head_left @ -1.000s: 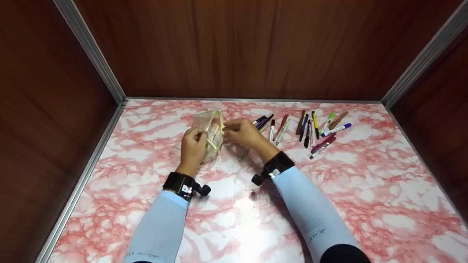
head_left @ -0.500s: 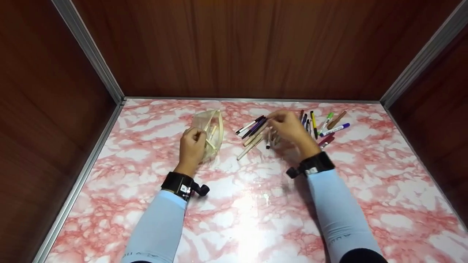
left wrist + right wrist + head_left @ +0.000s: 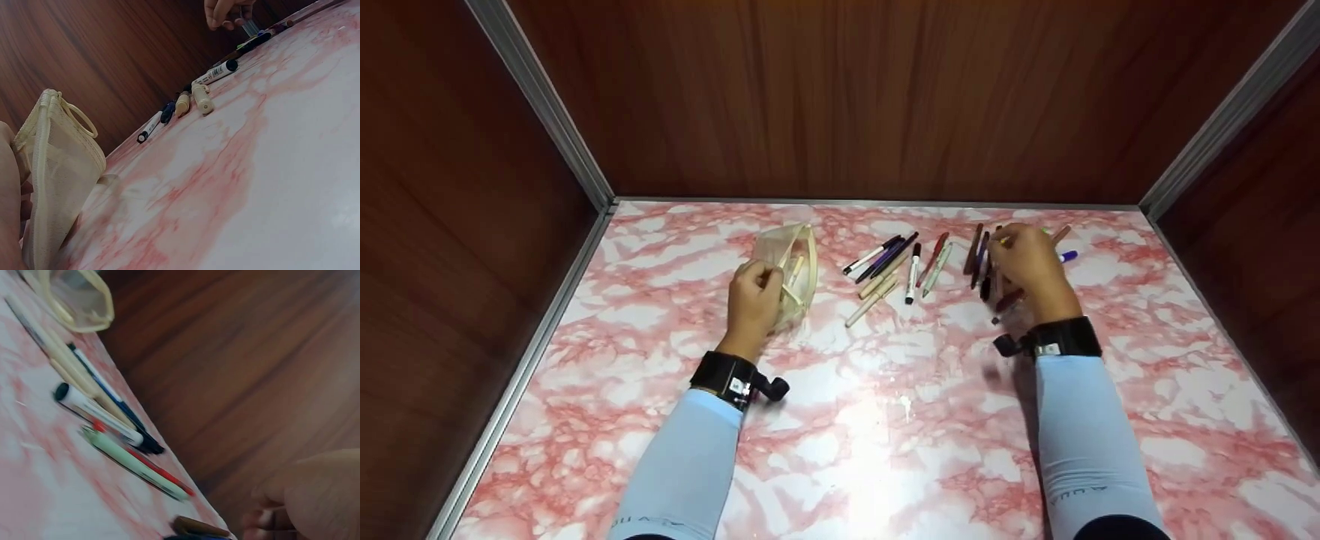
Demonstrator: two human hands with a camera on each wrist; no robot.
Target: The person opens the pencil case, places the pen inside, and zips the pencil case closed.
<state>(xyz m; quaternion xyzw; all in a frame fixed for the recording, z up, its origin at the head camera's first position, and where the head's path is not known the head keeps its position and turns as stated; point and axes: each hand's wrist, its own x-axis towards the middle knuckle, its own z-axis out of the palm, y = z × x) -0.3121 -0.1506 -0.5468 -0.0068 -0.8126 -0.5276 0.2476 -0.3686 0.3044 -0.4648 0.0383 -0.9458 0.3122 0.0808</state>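
Observation:
A pale yellow mesh zip pouch [image 3: 774,244] stands with its mouth parted, and a light-coloured pen [image 3: 797,268] shows inside it. My left hand [image 3: 755,298] pinches the near edge of the pouch's opening. In the left wrist view the mesh pouch [image 3: 64,174] has a cord loop hanging from its top. My right hand [image 3: 1031,262] is over the right-hand cluster of pens, fingers loosely bent and nothing seen between them. It partly hides that cluster, where a brown pen [image 3: 973,251] and a blue-capped marker [image 3: 1069,256] stick out.
Between the hands lie two beige pens [image 3: 870,306], a black-capped white marker [image 3: 913,274], a red pen [image 3: 934,259], a light green pen [image 3: 938,270] and several dark pens. Wood-grain panels [image 3: 840,97] enclose the pink marbled table [image 3: 825,450] at the back and sides.
My right hand has left the pouch's mouth and travelled right, passing over the middle pens to the right-hand cluster. My left hand and the pouch have stayed in place.

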